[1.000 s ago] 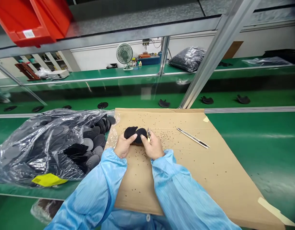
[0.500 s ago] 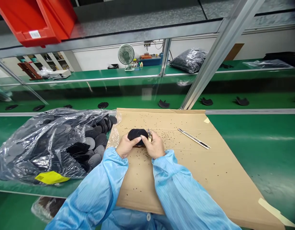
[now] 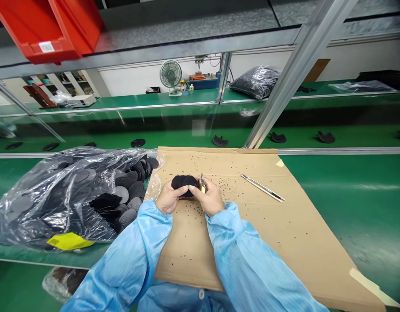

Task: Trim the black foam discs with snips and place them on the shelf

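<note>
My left hand (image 3: 167, 199) is closed on several thin black discs (image 3: 184, 182), held overlapping in a loose stack above the cardboard. The thumb of my right hand (image 3: 212, 200) presses on the right side of these discs. Tucked in the same hand are small nippers (image 3: 202, 185) with a pale yellow handle, metal tip pointing up; the fingers hide part of them. Both thumbs nearly meet on the discs' near edge. Under my hands, tiny black bits dot the cardboard sheet (image 3: 252, 242).
On the left a clear plastic bag (image 3: 70, 186) spills more black discs (image 3: 128, 180). A slim utility knife (image 3: 263, 187) lies at the right of the cardboard. Beyond it, black pieces (image 3: 220, 141) rest along a green strip. An aluminium post (image 3: 294, 82) slants up at right; a red bin (image 3: 63, 34) hangs upper left.
The discs have moved slightly left with my left hand, and the gap between them and the nippers is wider. The black pieces on the green strip have shifted a little left.
</note>
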Available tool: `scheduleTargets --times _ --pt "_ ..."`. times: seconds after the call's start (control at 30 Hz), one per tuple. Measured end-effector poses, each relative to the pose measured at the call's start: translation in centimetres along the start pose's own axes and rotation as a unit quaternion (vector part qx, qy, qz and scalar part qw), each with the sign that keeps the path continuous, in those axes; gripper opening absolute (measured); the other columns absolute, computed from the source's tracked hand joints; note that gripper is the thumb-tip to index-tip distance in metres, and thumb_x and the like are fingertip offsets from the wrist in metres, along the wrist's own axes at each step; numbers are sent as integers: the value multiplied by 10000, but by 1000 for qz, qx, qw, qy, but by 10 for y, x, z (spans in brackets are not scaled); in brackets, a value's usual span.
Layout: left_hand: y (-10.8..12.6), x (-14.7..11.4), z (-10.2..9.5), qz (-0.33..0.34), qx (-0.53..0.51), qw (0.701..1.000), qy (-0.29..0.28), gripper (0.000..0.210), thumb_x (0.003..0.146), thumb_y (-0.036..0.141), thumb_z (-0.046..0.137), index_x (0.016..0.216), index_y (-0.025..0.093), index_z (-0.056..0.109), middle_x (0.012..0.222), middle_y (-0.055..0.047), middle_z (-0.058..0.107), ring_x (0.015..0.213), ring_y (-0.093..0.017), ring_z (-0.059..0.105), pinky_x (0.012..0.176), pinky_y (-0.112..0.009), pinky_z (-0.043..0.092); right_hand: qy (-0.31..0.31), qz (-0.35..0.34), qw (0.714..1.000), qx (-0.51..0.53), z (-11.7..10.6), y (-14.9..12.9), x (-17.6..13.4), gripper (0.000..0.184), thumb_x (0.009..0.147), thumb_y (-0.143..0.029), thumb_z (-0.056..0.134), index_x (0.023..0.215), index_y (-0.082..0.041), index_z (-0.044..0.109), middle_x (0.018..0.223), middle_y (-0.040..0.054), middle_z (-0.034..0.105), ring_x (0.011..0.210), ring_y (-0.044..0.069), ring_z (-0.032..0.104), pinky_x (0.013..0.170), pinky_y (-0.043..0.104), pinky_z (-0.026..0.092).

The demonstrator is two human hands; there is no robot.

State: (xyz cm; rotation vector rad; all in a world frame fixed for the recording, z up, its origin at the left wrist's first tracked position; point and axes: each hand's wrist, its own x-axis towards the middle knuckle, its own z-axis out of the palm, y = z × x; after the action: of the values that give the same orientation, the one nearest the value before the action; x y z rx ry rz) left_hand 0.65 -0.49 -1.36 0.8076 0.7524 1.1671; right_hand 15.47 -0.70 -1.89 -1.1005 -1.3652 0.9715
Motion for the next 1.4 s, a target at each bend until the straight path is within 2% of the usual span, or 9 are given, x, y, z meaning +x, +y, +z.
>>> scheduleTargets --times 0.13,0.37,0.5,0.83,0.93,1.03,1.13,1.27,1.4 --pt "1 0 3 36 -2 999 -15 371 600 225 822 922 110 677 958 -102 676 944 -226 614 932 -391 438 22 -2 1000 17 3 0 -1 299 691 -387 707 895 -181 636 808 26 647 729 178 584 684 292 479" --pt "0 -1 3 47 14 998 -37 334 620 233 811 901 110 681 950 -99 678 942 -229 615 924 -390 440 68 31 996 44 7 -9 -1 287 599 -369 744 771 -184 608 648 -15 570 578 140 498 567 269 443" --pt "-1 0 1 45 10 998 -41 323 632 208 802 914 106 680 941 -96 676 934 -217 612 915 -378 442 65 60 993 78 8 -11 -3 300 576 -367 751 757 -184 598 626 -20 552 562 133 480 550 263 431" --pt "-2 -1 2 23 -3 999 -32 382 627 203 805 969 107 666 985 -101 670 970 -222 608 930 -376 440 74 50 996 18 7 -4 -1 289 612 -390 734 709 -187 553 570 -47 483 518 116 428 513 247 395" --pt "-2 1 0 0 -24 1000 -3 443 608 208 816 1005 119 642 994 -93 659 938 -209 611 868 -343 475 61 19 998 -25 8 -3 -3 282 684 -424 694 783 -185 581 653 -17 562 591 141 504 580 265 445" --pt "-1 5 -3 -41 -49 997 44 399 636 235 798 975 146 609 944 -62 644 812 -160 615 666 -256 505 24 -21 1000 1 9 -6 -6 280 763 -411 633 923 -185 600 816 29 636 724 170 584 688 296 490" --pt "1 7 -6 -66 -59 994 64 349 662 254 778 932 157 579 829 -25 609 643 -101 571 498 -185 443 -12 -49 999 16 9 -9 -8 264 788 -362 602 985 -188 597 901 54 657 804 190 615 762 332 505" --pt "0 5 -6 -90 -41 995 5 351 727 332 727 997 180 563 771 -5 576 556 -94 537 420 -185 406 0 -100 993 -62 9 -11 -10 164 795 -299 575 918 -197 609 911 63 651 843 208 617 789 353 501" --pt "-3 3 -6 -101 -36 993 -50 332 775 436 666 948 166 577 742 -17 569 569 -109 550 438 -204 443 6 -145 985 -92 9 -13 -12 114 826 -276 552 900 -206 602 906 62 636 860 208 613 797 350 496"
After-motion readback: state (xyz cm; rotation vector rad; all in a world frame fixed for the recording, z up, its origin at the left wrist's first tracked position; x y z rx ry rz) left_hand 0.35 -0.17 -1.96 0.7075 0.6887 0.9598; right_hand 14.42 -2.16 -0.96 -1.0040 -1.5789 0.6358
